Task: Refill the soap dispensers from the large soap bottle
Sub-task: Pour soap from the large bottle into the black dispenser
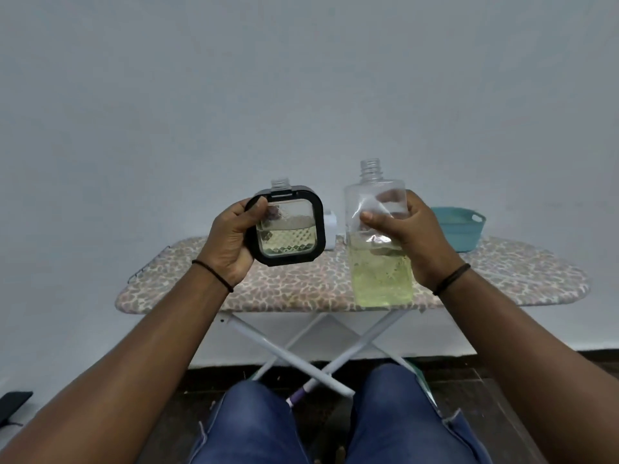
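My left hand point(231, 241) grips a square soap dispenser point(287, 229) with a black frame and a clear textured window. It is held upright in the air, its neck uncapped, about half full of pale yellow-green soap. My right hand point(410, 234) grips the large clear soap bottle point(380, 249) around its upper part. The bottle stands upright and uncapped, with yellow-green soap filling roughly its lower half. Both are held above the ironing board, side by side and apart.
An ironing board point(301, 286) with a leopard-print cover stands in front of me on crossed white legs. A teal basket point(460, 227) sits at its back right. A white object point(330, 234) is partly hidden behind the dispenser. A plain wall is behind.
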